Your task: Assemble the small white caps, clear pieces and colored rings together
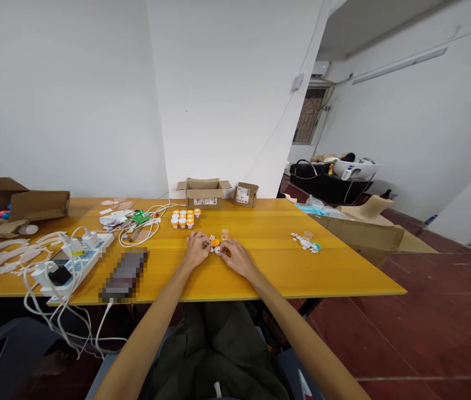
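Both my hands rest on the yellow table (268, 266), close together near its middle. My left hand (196, 250) has its fingers curled, pinching something small by an orange part (216, 243). My right hand (237, 256) is also curled, its fingertips on a small white round part (218, 250). Just beyond them stands a small clear cup (224, 233). Further back is a cluster of several small white and orange pieces (185, 218).
An open cardboard box (204, 193) and a smaller box (246, 194) stand at the far edge. A power strip with white chargers and cables (77, 258) and a blurred phone (124, 275) lie at left. Small white parts (306, 242) lie at right.
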### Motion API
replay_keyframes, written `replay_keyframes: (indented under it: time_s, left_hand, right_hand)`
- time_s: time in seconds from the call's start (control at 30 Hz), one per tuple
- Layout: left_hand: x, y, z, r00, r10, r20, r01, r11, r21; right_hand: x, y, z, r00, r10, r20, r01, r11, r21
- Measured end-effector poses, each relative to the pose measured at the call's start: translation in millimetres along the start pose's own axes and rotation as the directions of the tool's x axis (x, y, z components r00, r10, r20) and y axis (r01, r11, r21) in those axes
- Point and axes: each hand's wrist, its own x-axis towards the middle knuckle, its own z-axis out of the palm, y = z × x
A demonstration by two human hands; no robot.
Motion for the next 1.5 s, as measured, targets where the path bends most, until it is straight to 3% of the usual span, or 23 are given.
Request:
replay_keyframes:
  time_s: [0.4,0.57,0.7,0.97,1.17,1.5]
  left_hand:
    - [0,0,1.2,0.996,0.010,0.094,-0.007,0.999,-0.033]
    - [3,-5,2.8,1.000,0.003,0.013,-0.001,0.992,-0.125]
    - [6,-11,4.8,0.996,-0.041,-0.076,0.028,0.986,-0.167]
    - [6,-12,4.4,0.992,-0.070,-0.107,0.054,0.988,-0.147]
    - [7,-15,1.0,0.974,-0.118,-0.192,0.089,0.984,-0.155]
    - [8,-15,-0.6,0.966,-0.150,-0.210,0.118,0.980,-0.161]
  right_hand:
    - [7,0,-5,0.953,0.196,-0.232,-0.104,0.928,0.359]
    - [6,-4,-7,0.939,0.207,-0.274,-0.093,0.922,0.376]
    - [5,-7,-7,0.946,0.175,-0.273,-0.063,0.925,0.374]
    - [5,-6,-8,0.963,0.162,-0.216,-0.087,0.944,0.318]
    - [5,-3,-3,0.984,0.061,-0.166,-0.019,0.970,0.242]
    - [6,-4,0,0.996,-0.059,-0.070,0.071,0.978,0.194]
